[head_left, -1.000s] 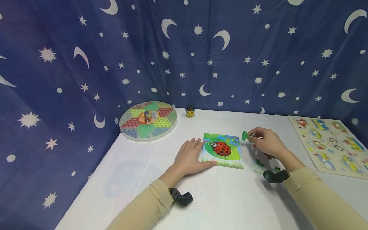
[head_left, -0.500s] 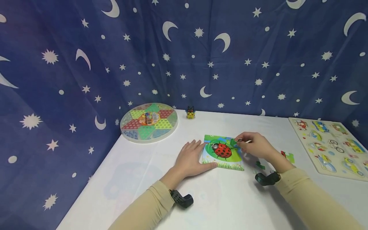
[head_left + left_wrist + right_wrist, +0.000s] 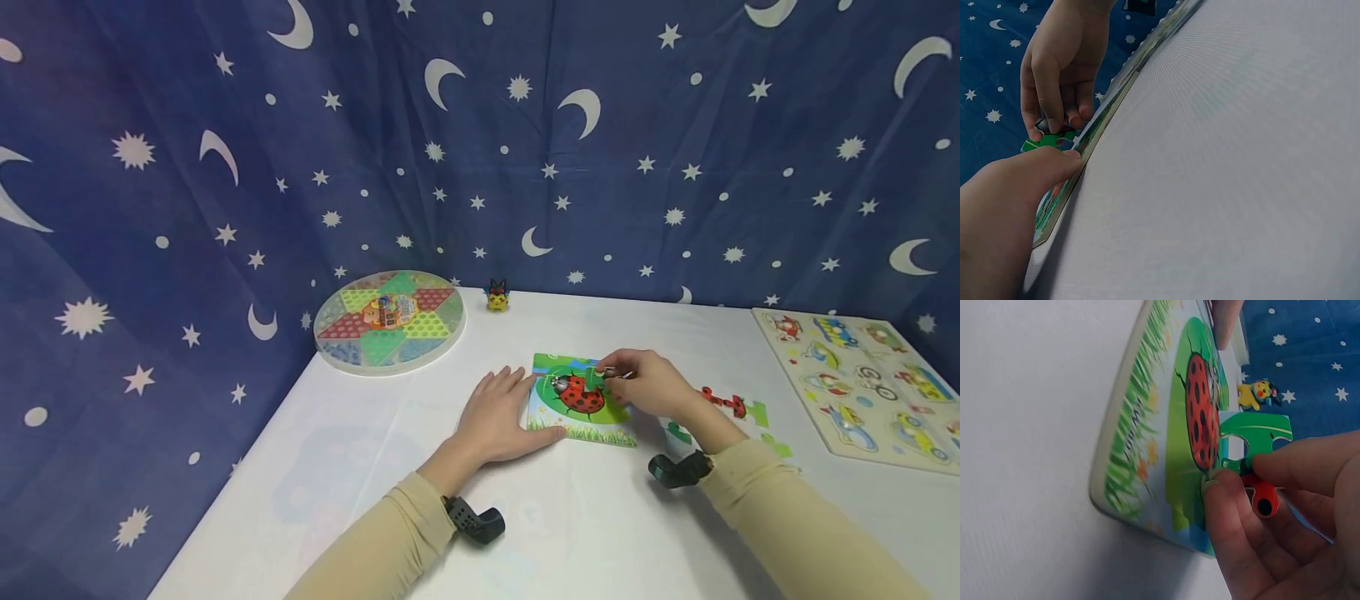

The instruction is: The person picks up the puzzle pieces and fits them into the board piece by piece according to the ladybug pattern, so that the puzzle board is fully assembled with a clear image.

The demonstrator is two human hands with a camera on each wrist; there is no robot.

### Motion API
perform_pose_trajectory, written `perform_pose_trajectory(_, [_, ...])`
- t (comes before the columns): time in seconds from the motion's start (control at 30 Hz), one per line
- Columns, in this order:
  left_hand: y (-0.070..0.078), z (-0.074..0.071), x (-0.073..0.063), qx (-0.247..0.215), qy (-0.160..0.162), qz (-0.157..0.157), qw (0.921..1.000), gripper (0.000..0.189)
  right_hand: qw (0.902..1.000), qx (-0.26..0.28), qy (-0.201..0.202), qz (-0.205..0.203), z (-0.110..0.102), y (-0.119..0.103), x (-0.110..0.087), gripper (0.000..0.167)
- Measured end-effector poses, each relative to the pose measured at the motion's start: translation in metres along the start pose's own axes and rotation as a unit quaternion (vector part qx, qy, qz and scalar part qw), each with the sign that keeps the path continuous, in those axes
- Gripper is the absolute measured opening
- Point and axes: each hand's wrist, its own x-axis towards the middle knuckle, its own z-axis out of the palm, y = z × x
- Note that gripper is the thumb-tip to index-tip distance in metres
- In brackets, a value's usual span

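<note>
A square ladybug jigsaw board lies on the white table. My left hand rests at its left side, fingers extended and thumb along the front edge. My right hand is over the board's right half, pinching a puzzle piece between thumb and fingers. That piece is green with a red, black-spotted knob, held tilted close over the printed ladybug. In the left wrist view, the left thumb lies at the board's edge, near the right fingertips. Part of the piece is hidden by the right fingers.
Loose puzzle pieces lie right of the board, including a green one and a red one. A round Chinese checkers board and a small yellow figurine stand at the back. A wooden vehicle puzzle lies far right.
My right hand has carried the puzzle piece left from beside the board to over the ladybug picture, uncovering loose pieces on the right. My left hand has stayed at the board.
</note>
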Motion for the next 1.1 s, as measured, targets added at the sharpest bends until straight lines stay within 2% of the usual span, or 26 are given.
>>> perform_pose_trajectory(0.3, [-0.002, 0.003, -0.002, 0.005, 0.0, 0.001, 1.0, 0.098, 1.0, -0.004, -0.006, -0.003, 0.013, 0.001, 0.002, 0.025])
perform_pose_trajectory(0.7, [-0.001, 0.002, -0.001, 0.004, 0.0, 0.002, 1.0, 0.097, 0.9998, 0.001, 0.007, -0.018, 0.024, -0.003, 0.008, 0.027])
perform_pose_trajectory(1.1, [-0.001, -0.001, -0.001, 0.001, 0.0, 0.001, 1.0, 0.096, 0.9969, -0.062, 0.017, -0.046, 0.034, -0.011, 0.013, 0.021])
